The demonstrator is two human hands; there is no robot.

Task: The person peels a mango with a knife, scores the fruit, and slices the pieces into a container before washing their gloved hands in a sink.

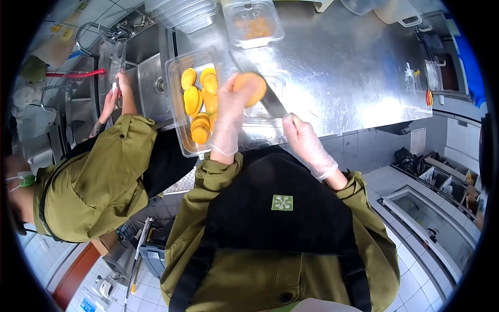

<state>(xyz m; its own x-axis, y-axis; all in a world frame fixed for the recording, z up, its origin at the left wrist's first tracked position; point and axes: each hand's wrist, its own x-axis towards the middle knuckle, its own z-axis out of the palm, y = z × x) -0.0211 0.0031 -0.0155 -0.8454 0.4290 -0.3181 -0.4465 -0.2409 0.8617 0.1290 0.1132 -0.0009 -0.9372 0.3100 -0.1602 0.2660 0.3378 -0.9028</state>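
Note:
My left hand (230, 117), in a clear glove, pinches a round, flat orange-yellow fruit piece (254, 89) that looks like peeled mango. The gloved right hand (304, 139) is closed around the handle of a large knife (273, 102). Its wide blade slants up and left, passing behind the fruit piece in this view. Just left of my left hand stands a clear plastic tub (175, 99) with several yellow-orange pieces (192, 100) in it, some stacked in overlapping slices. Beneath the knife, a clear plastic container (283, 83) lies on the steel counter (353, 67).
At the back is a clear container (253, 39) with small orange bits, beside stacked clear containers (182, 13). On the left, a co-worker (99, 177) holds a clear container at the sink (150, 86). White jugs (397, 13) stand at the back right.

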